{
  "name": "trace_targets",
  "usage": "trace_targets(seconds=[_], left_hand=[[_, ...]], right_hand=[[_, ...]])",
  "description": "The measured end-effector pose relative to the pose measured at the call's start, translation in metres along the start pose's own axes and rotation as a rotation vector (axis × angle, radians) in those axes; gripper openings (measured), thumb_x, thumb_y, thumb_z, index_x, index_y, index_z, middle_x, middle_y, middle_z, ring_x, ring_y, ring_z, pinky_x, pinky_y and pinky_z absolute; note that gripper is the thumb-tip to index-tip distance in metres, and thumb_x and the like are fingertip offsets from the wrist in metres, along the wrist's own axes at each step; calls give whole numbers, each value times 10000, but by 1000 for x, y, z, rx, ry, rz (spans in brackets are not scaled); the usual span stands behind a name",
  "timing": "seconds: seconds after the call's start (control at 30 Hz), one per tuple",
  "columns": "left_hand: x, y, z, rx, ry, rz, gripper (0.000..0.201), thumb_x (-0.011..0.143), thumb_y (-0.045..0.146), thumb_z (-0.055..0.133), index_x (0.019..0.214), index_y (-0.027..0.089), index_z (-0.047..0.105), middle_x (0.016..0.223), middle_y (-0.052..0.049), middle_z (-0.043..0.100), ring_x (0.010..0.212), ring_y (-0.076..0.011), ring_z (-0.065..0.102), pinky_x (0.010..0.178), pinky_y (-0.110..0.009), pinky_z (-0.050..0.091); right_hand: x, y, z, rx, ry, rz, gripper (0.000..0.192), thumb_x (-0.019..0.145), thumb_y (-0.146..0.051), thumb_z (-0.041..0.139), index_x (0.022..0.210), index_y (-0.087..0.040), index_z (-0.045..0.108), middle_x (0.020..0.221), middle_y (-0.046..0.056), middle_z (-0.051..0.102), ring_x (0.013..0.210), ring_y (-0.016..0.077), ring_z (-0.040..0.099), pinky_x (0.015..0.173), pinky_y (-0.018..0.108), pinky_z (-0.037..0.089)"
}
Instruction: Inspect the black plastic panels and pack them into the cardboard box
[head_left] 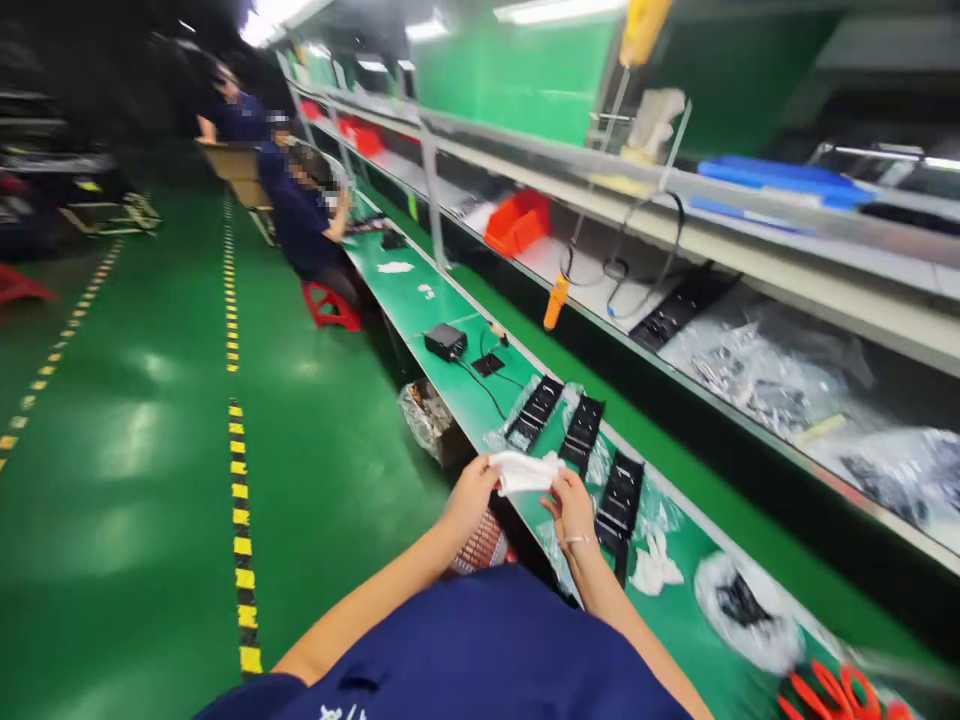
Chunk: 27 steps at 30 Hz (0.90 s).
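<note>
Holding white cloth (pixel 527 474) | my left hand (pixel 469 492) and right hand (pixel 574 508) each pinched on an end | I'd tension evenly (black panels (pixel 621 492) near my right).

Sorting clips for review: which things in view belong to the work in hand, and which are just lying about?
In hand:
white cloth, held by the left hand and right hand

Seemingly lying about:
black panels, not held
crumpled white piece, perhaps related
black box
red bin

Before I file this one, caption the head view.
Left hand and right hand hold limp white fabric near rectangular black panels on a long green workbench.
</note>
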<state>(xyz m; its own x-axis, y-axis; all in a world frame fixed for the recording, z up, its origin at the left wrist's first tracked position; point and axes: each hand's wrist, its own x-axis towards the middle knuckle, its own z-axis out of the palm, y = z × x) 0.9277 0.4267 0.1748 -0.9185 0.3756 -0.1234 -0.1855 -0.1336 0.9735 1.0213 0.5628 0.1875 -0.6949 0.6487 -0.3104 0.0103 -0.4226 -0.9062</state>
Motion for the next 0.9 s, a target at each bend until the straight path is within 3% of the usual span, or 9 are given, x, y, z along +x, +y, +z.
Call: trace_targets(seconds=[0.13,0.23,0.37,0.43,0.5,0.6,0.73,0.8,0.9], left_hand=[[10,4,8,-28,-1,1,316,715,454,644,818,158,602,661,21,543,601,-128,468,582,-246,383],[5,4,18,-72,-26,11,342,717,471,676,830,164,578,679,19,571,591,-125,494,565,-241,396],[-3,-10,36,3,-169,-59,299,681,436,673,744,189,516,604,50,512,550,-122,479,550,-247,397],[-5,-16,41,42,-217,-59,251,675,380,657,711,187,501,617,52,489,566,-113,461,556,-239,378],[-7,-21,42,77,-239,-42,223,689,356,630,686,186,486,624,51,470,575,-110,451,561,-238,362],[-9,-26,36,117,-215,-27,231,738,393,565,681,199,452,570,57,444,533,-112,430,541,-248,336],[-10,-25,33,251,-210,-45,205,755,360,536,660,204,441,567,51,436,529,-121,436,533,-251,327],[-13,-21,36,340,-205,-57,205,786,328,504,645,208,418,596,48,424,562,-125,444,553,-250,339],[-20,-14,40,488,-137,14,244,844,301,433,629,207,364,639,37,414,635,-130,437,610,-254,349]], right_hand=[[6,-9,-4,41,56,29,492,505,-487,810,839,-211,576,747,-18,632,633,145,607,525,232,521],[1,-5,-19,-83,62,-49,520,576,-559,768,913,-203,594,796,10,651,649,161,621,549,252,525],[0,11,-30,-364,-153,-246,434,699,-575,687,914,-199,653,894,64,672,841,234,648,690,310,547],[4,19,-32,-476,-278,-306,384,703,-579,678,784,-204,656,802,47,658,794,228,631,698,306,534],[9,24,-36,-526,-318,-309,417,706,-620,647,666,-207,613,660,17,595,648,202,581,625,297,515],[20,23,-50,-510,-237,-293,462,697,-672,611,683,-211,606,621,11,571,575,202,557,560,305,506],[25,16,-56,-528,-118,-414,416,720,-605,627,867,-218,663,877,81,692,827,267,663,724,328,561],[23,18,-47,-544,-207,-479,370,781,-565,565,924,-244,680,964,85,708,927,277,670,809,351,563],[18,31,-32,-662,-390,-504,371,778,-571,491,865,-287,713,910,72,733,882,310,695,810,419,577]])
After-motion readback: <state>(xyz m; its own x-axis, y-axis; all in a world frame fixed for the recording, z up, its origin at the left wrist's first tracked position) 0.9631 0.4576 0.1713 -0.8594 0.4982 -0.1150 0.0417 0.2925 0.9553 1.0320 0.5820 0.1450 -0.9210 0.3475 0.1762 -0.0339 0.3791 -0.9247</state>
